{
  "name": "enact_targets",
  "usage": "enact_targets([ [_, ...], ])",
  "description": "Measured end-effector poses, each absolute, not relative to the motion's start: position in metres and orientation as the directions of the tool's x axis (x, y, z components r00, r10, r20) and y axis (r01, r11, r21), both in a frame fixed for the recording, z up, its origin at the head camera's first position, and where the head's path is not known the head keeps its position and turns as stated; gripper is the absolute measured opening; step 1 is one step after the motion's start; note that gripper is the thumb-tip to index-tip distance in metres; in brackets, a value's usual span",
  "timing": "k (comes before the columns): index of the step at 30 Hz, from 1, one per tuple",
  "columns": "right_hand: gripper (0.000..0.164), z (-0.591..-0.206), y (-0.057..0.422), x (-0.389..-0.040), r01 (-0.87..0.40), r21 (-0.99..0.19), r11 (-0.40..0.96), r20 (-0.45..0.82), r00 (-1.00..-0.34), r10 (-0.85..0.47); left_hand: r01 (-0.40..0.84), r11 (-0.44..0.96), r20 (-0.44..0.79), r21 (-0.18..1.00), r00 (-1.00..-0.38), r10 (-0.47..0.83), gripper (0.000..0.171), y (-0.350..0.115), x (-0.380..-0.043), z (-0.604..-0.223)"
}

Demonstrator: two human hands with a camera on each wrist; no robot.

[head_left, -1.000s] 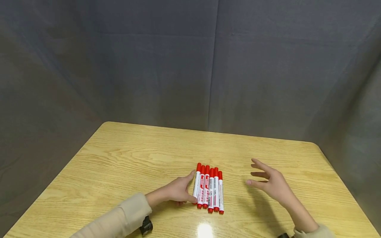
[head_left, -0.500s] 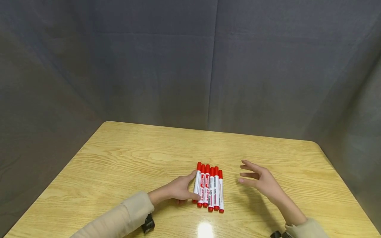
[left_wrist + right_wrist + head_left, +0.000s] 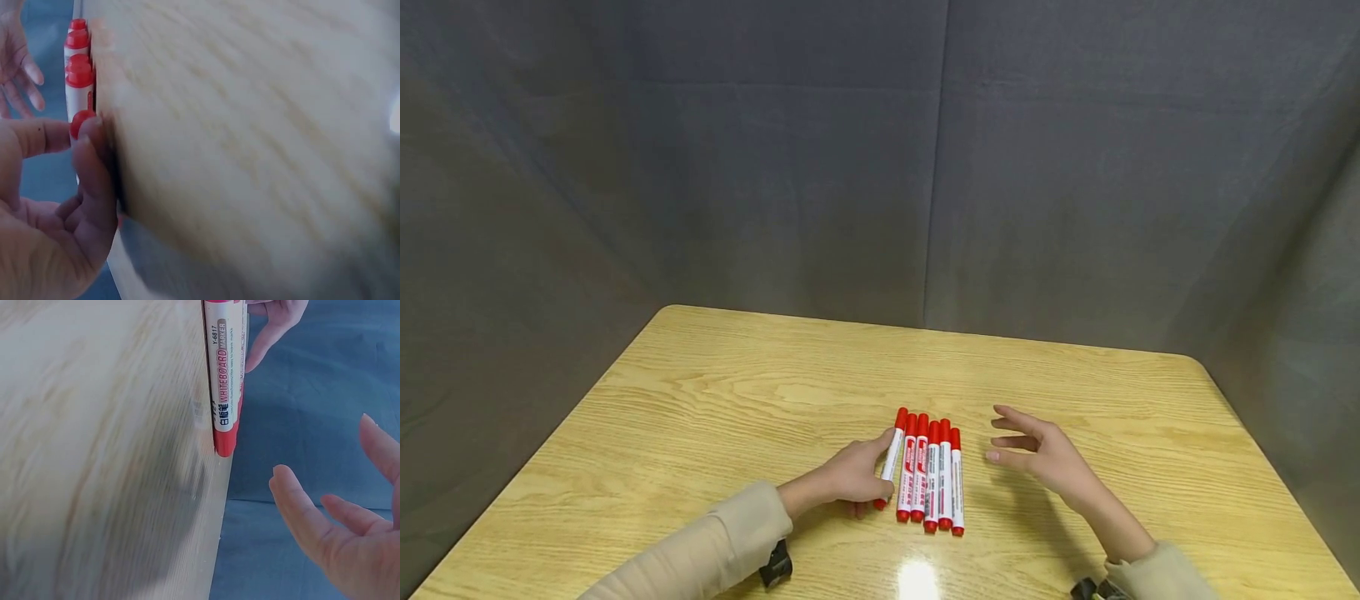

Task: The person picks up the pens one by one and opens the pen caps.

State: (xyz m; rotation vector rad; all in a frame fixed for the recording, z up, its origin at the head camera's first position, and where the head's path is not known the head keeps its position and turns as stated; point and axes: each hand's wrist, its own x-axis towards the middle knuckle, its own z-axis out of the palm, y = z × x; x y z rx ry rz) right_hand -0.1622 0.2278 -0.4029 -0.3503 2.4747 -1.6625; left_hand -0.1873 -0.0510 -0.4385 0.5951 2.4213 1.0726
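Observation:
Thumb and fingers of my left hand pinch the leftmost whiteboard marker, white with red ends, near its lower part. It slants, its near end swung left of the row. In the left wrist view its red end sits between thumb and fingertip. Beside it several more red whiteboard markers lie side by side, caps pointing away. My right hand hovers to the right of the row with fingers spread and nothing in them. The right wrist view shows the outermost marker, printed "WHITEBOARD MARKER", apart from those fingers.
The markers lie on a light wood-grain table with rounded far corners. A dark grey cloth hangs behind it and along both sides. Bright glare shows near the front.
The leftmost marker's near end has swung left, opening a gap from the row, with my left hand on it. My right hand has moved left, closer to the markers, fingers still spread.

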Motion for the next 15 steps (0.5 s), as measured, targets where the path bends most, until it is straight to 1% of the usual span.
enact_targets([
  [4,0.070,-0.4017,0.2261,-0.1621,-0.117,-0.928,0.355,0.017,-0.962,-0.272,0.286,0.658,-0.161,0.696,-0.832,0.532,0.083,-0.0476,-0.1861,-0.4393],
  [8,0.069,-0.4012,0.2247,-0.1623,-0.114,-0.930,0.350,0.013,-0.960,-0.278,0.364,0.688,-0.118,0.629,-0.829,0.546,0.084,-0.0455,-0.1867,-0.4411],
  [15,0.068,-0.4016,0.2228,-0.1646,-0.114,-0.933,0.342,0.011,-0.957,-0.289,0.425,0.681,-0.071,0.597,-0.817,0.572,0.082,-0.0459,-0.1890,-0.4452],
])
